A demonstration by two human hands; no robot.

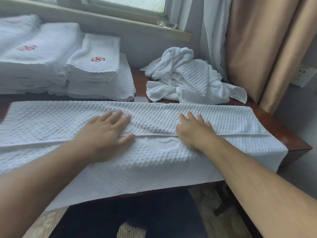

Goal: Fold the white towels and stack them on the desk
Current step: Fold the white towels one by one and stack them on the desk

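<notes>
My left hand (pixel 106 129) and right hand (pixel 193 133) lie flat, fingers (pixel 118 117) straight and slightly spread, pressing the white waffle-weave towel (pixel 223 117) laid across the dark wooden desk (pixel 284 136); I see folded white towel stacks (pixel 92 69) behind it.

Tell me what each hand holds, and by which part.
Nothing is held. The left hand and right hand lie flat on the spread towel, pressing its middle.
</notes>
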